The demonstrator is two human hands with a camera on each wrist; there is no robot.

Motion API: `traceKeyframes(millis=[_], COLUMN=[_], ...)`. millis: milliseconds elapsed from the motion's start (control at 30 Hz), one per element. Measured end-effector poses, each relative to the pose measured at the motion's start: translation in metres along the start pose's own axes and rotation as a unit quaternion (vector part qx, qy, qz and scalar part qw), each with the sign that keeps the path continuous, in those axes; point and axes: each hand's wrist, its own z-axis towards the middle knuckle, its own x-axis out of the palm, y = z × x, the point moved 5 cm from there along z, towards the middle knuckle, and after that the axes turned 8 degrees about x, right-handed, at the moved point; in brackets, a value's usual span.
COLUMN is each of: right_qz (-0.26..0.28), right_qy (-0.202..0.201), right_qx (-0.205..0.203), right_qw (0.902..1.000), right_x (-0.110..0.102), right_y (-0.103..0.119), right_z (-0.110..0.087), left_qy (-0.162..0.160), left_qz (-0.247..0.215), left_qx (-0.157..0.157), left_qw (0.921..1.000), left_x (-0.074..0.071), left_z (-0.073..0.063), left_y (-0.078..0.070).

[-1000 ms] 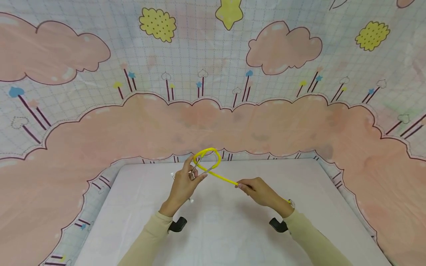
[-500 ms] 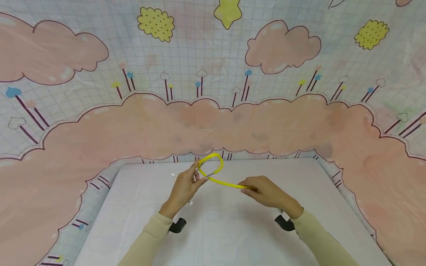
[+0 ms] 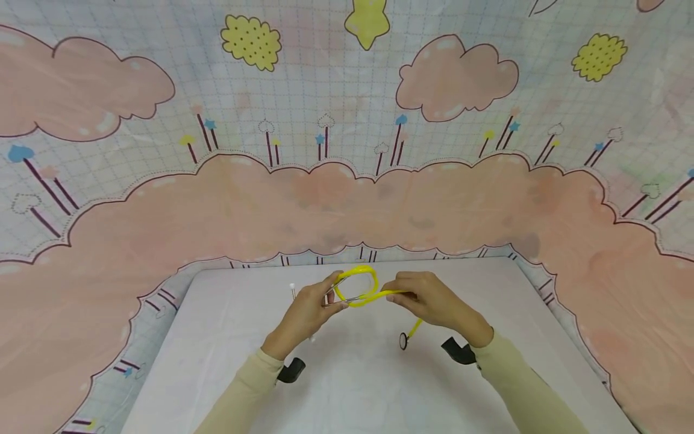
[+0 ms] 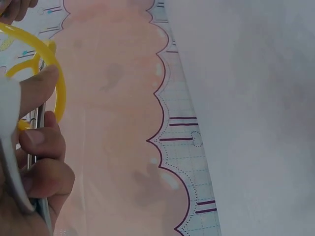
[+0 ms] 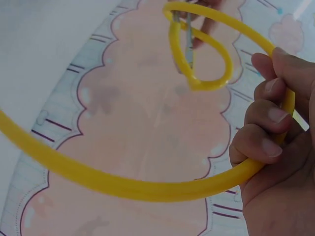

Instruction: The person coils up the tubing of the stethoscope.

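I'm seeing the stethoscope [image 3: 374, 298] being held up between both hands, above the surface [image 3: 368, 392]; nothing is propping it, so the hands are apparently doing all the supporting. Left grip [image 3: 303, 310] is holding the metal rods [image 4: 12, 172], fingers curling round them, with one white eartip [image 3: 293, 286] poking out on the far side of the hand and another on the near side. I'm guessing it's holding there because the rods are the stiff end and are giving a firm anchor. The yellow tube [image 3: 364, 270] is looping just beyond those fingertips, crossing close by the rods. Right grip [image 3: 436, 301] is gripping the tube further along, fingers wrapping it in the right wrist view, probably to be controlling the springy length and keeping the loop compact. Past that hand the tube is bowing away freely, and the chestpiece [image 3: 403, 341] is hanging below the right hand, likely because nothing is holding that end. I'm not able to tell whether it's touching the surface. The cloud-print cloth [image 3: 347, 208] is standing behind, seemingly just as a backdrop.
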Motion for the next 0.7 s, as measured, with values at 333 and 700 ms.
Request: traceKeyframes(millis=[333, 700], right_qz=[-0.011, 0.016], right_qy=[-0.024, -0.030], right_qx=[-0.003, -0.003], right_qw=[0.9996, 0.9994], right_x=[-0.007, -0.008], right_y=[0.004, 0.001], right_z=[0.018, 0.030], left_qy=[0.063, 0.101], left_qz=[0.000, 0.037], left_qx=[0.034, 0.083], left_qw=[0.9975, 0.9908], left_x=[0.007, 0.011], left_z=[0.000, 0.000], left_y=[-0.014, -0.031])
